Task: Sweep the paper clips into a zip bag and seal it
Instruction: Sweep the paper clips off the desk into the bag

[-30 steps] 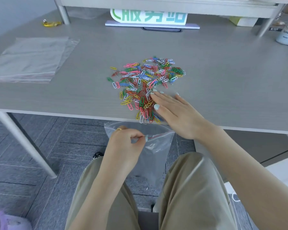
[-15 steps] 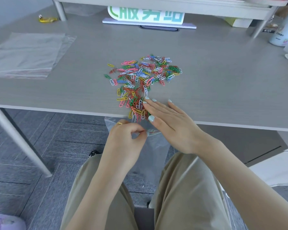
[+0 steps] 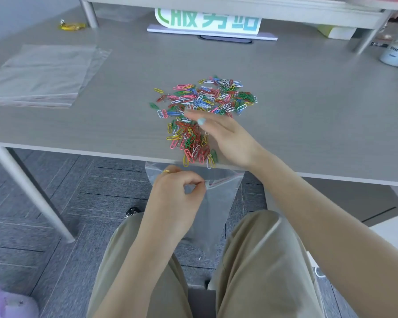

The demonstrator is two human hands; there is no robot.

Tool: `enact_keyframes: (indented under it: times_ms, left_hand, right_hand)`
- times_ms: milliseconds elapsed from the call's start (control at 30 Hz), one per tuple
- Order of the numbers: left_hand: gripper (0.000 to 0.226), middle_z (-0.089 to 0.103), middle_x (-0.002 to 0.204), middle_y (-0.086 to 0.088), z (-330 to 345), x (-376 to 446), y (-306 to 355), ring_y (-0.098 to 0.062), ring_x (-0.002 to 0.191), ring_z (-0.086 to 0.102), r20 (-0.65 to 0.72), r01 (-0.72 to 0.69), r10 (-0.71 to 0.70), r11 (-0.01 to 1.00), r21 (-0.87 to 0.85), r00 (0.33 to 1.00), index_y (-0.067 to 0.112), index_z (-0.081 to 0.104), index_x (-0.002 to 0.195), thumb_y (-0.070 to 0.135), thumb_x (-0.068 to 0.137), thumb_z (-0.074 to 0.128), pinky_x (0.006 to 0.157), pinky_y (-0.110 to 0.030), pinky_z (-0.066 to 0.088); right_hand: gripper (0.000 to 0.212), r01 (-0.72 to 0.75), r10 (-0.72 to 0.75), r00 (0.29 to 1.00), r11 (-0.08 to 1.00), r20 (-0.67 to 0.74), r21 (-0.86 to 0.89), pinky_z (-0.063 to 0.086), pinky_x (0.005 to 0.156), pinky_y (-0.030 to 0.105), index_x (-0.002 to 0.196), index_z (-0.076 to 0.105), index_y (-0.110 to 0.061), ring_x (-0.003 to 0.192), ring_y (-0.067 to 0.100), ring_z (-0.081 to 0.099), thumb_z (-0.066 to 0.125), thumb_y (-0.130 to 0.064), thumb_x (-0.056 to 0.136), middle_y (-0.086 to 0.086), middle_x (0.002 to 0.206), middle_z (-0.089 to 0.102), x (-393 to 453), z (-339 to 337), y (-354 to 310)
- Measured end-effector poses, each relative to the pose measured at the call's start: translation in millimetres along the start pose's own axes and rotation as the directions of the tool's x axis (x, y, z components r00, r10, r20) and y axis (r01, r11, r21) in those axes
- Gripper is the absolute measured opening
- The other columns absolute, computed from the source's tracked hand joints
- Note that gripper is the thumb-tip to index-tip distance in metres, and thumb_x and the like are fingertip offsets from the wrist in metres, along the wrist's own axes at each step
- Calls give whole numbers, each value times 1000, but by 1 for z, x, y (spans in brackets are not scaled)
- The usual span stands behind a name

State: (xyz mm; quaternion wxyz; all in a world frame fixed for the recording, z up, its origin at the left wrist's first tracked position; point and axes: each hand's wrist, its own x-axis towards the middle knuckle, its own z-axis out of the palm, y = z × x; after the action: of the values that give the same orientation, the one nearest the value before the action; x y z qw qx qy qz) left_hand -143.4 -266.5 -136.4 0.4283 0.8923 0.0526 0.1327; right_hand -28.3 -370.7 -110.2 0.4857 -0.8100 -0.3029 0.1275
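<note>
A pile of coloured paper clips (image 3: 202,102) lies on the grey table (image 3: 308,106), with a trail of clips (image 3: 193,145) reaching the front edge. My right hand (image 3: 228,136) is flat and blurred over the clips, fingers extended, holding nothing. Just below the table edge hangs a clear zip bag (image 3: 216,207) with a red seal line, its mouth held under the clips. My left hand (image 3: 177,191) pinches the bag's near rim between thumb and fingers.
A stack of spare clear bags (image 3: 39,74) lies at the table's left. At the back are a green-lettered sign (image 3: 207,21), a yellow wrapper (image 3: 71,25) and a white bottle (image 3: 393,51) on the right. A table leg (image 3: 30,193) stands on the left.
My right hand dragged clips toward the front edge, then lifted back onto the pile. A trail of clips now sits at the edge. The left hand keeps the bag in place.
</note>
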Motion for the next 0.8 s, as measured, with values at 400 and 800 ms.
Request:
enact_keyframes:
  times_ms: [400,800]
  left_hand:
    - [13,57,89,-1,10,-2,7,-17,90,51,16,1,-2,1000,31,1000,20,67,76,19,82,56,72,-20,32]
    - [10,58,87,-2,-1,0,-4,-19,87,53,33,49,-50,998,41,998,19,70,76,17,80,61,69,-10,33]
  right_hand:
    - [41,51,37,957,955,288,-293,9,116,29,137,41,-13,143,14,18,35,-21,97,2,154,23,136,17,-1]
    - [28,85,-46,936,992,349,-98,35,106,24,93,72,-12,112,6,56,46,-19,84,-2,117,66,112,6,-6]
